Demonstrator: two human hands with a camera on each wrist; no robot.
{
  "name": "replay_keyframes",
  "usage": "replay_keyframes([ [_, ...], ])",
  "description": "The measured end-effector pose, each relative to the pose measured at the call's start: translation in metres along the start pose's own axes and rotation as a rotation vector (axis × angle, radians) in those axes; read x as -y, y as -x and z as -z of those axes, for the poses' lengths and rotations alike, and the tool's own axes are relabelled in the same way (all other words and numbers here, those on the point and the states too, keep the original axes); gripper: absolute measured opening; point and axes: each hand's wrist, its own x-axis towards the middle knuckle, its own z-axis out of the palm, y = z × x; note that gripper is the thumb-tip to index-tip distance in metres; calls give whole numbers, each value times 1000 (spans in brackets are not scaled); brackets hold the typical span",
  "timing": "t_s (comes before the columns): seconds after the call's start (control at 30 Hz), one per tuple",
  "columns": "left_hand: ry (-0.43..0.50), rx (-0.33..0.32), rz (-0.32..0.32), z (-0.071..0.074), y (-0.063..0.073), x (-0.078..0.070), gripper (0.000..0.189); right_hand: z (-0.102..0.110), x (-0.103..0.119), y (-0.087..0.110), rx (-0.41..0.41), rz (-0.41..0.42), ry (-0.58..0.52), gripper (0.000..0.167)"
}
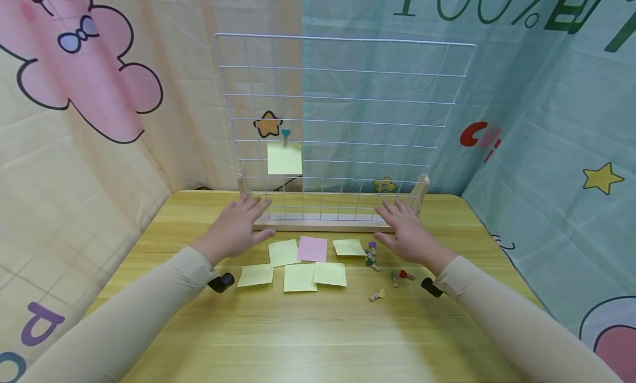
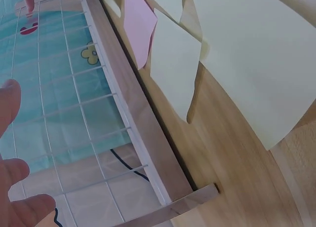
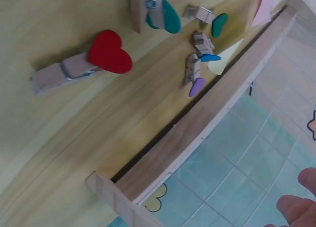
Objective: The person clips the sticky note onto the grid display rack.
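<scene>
We see one yellow note (image 1: 285,161) already clipped on the wire grid (image 1: 343,122), while six notes (image 1: 300,278) and several clothespins (image 3: 79,65) lie unclipped on the surface (image 1: 308,333). Left hand (image 1: 237,227) and right hand (image 1: 409,234) hold nothing, fingers apart.

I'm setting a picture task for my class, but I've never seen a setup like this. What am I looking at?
There is no robot here, just a person's bare left hand and right hand. The widest picture comes from a camera worn on the head, looking forward and down. The other two come from cameras on the wrists, each looking at that hand's work.

Both hands are open and hold nothing. They are near opposite sides of a white wire grid on a wooden base; contact is hard to judge.

On the table lie five yellow notes, one pink note and, towards the right, small wooden clips, some with coloured hearts. Another yellow note hangs clipped to the grid.
</scene>
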Motion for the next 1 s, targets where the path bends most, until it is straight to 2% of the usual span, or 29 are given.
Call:
replay_keyframes([
  [0.17,14,23,14,-6,0,0,86,-6,-4,3,22,-25,-3,74],
  [0.7,30,86,42,-25,3,-1,88,-19,-13,9,33,-13,54,74],
  [1.0,37,94,16,-37,5,-2,83,-24,-18,11,73,-9,6,67],
])
